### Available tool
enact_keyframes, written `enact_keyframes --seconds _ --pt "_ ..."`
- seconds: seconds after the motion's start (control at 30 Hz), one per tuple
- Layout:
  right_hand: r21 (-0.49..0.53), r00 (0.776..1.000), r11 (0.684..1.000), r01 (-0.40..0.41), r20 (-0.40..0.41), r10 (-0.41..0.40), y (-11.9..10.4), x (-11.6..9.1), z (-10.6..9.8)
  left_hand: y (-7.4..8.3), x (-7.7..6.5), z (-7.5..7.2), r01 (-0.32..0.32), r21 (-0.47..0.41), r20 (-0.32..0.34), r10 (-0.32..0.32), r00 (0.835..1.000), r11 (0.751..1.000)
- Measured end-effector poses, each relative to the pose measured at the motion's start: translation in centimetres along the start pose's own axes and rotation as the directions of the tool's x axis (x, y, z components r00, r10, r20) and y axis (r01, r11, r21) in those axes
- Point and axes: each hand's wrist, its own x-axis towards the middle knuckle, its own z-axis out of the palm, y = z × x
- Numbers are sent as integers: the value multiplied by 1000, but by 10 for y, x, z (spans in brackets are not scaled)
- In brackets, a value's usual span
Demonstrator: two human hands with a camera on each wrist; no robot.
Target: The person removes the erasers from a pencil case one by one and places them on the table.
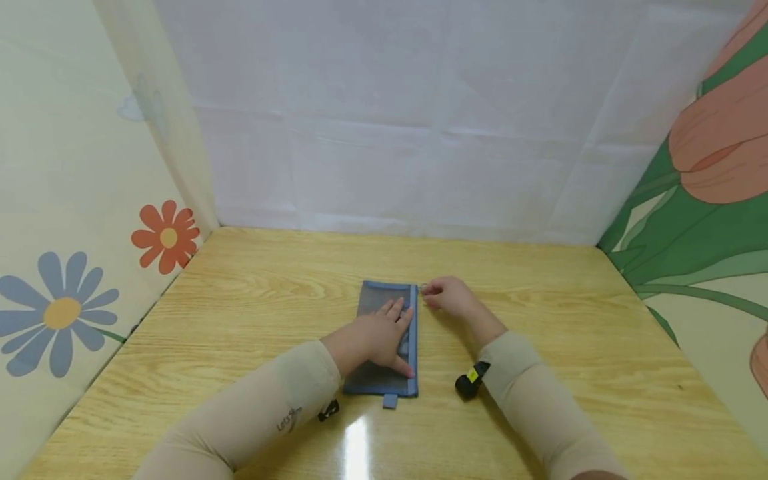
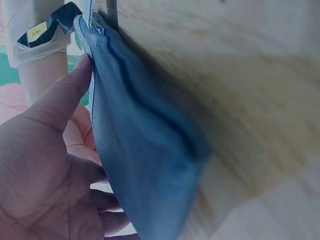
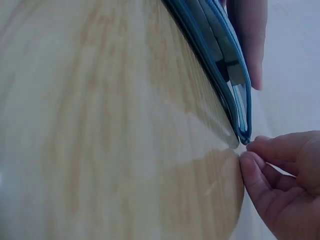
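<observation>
A blue mesh zip pouch (image 1: 375, 383) lies on the wooden table, its zipper edge along the right side and a small fabric tab (image 1: 390, 401) at its near end. My left hand (image 1: 381, 333) rests on top of it with fingers spread. At the pouch's far right corner, my right hand (image 1: 451, 295) pinches the zipper pull (image 1: 424, 288) between thumb and forefinger. In the right wrist view the pouch's mouth (image 3: 235, 85) gapes along the zipper, and dark and pale contents show inside.
The table (image 1: 270, 267) meets a white cloth backdrop (image 1: 372, 133) at the back. Flower-printed panels (image 1: 60, 200) stand on both sides. Black wrist cameras (image 1: 471, 380) hang from the sleeves, close above the table.
</observation>
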Motion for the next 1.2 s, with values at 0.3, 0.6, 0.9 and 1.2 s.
enact_keyframes --seconds 0.3,0.6,0.9,1.2 --pt "-35 1000 999 -5 -4 5 -2 5 7 0 -1 -1 -14 -11 -18 14 1000 1000" --pt "-9 1000 1000 4 -8 -4 0 5 9 -1 -3 -1 -38 -31 -1 38 999 999" --pt "-153 996 986 62 -58 -72 1 2 6 -1 -2 -2 -57 -24 7 57 998 998" --pt "-350 960 910 224 -81 -267 3 5 5 -4 -1 -3 -87 -38 7 87 996 995"
